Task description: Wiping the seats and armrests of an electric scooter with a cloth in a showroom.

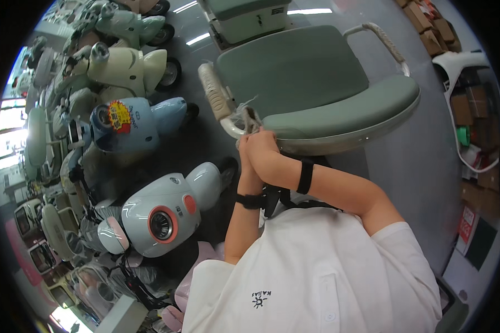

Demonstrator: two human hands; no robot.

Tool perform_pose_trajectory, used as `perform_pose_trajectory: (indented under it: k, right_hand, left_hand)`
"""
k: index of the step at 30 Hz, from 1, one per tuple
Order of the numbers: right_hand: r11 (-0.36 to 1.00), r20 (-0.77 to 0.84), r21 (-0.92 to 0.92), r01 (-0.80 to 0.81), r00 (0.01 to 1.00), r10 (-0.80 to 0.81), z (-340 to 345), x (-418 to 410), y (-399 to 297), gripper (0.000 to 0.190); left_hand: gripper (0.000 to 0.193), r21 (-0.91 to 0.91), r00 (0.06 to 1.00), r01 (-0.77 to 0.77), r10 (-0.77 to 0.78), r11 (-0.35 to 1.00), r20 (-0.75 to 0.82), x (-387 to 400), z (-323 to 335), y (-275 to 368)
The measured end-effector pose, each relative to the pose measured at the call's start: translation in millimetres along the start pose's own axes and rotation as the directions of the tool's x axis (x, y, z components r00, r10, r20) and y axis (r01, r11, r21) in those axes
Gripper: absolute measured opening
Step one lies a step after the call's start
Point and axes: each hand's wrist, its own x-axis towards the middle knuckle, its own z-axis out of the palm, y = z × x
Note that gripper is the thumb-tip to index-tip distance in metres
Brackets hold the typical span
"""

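A crumpled greyish-beige cloth-like wrapping (248, 118) hangs around the lower tube of a seat's left armrest (213, 89). My right hand (263, 143) grips its lower part, close to the corner of the green seat cushion (346, 114). Pressed against it on the left, my left hand (243, 152) also closes on the wrapping, its fingers partly hidden. Behind the cushion stands the green backrest (291, 70). Clear film covers the ribbed beige pad of this armrest. The far armrest (383, 39) also has wrapping around it.
Several scooters line the left side, among them a blue one (139, 141), a cream one (116, 68) and a grey one with an orange-ringed headlight (150, 212). A green-topped box (250, 23) is beyond the backrest. Cardboard boxes (477, 102) and a white frame (450, 79) are at right.
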Motion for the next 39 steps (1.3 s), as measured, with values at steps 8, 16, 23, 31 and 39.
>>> perform_pose_trajectory:
  k: [8, 16, 23, 31, 39]
  right_hand:
    - [0.972, -0.267, -0.230, -0.056, 0.964, -0.007, 54.1, -46.0, 27.2, 0.019]
    - [0.788, -0.542, 0.336, 0.515, 0.790, -0.286, 30.6, -124.4, 183.2, 0.031]
    - [0.808, -0.618, 0.250, 0.533, 0.730, -0.290, 86.9, -151.2, 278.6, 0.040]
    - [0.819, -0.700, 0.406, 0.406, 0.714, -0.007, 128.9, -152.3, 355.8, 0.052]
    - [0.767, -0.687, 0.453, 0.455, 0.726, -0.024, 124.5, -162.2, 387.0, 0.056]
  left_hand:
    - [0.035, 0.060, 0.977, -0.203, 0.206, 0.977, -0.052, -53.2, 19.4, -44.3]
    - [0.064, 0.508, 0.786, -0.530, 0.618, 0.680, -0.008, -105.6, 145.1, -82.7]
    - [0.076, 0.870, 0.464, -0.492, 0.855, 0.030, 0.233, -105.6, 209.5, -160.7]
    - [0.082, 0.856, 0.387, -0.408, 0.788, -0.318, 0.478, -75.7, 284.6, -221.3]
    - [0.058, 0.816, 0.312, -0.422, 0.782, -0.394, 0.539, -67.9, 301.5, -235.6]
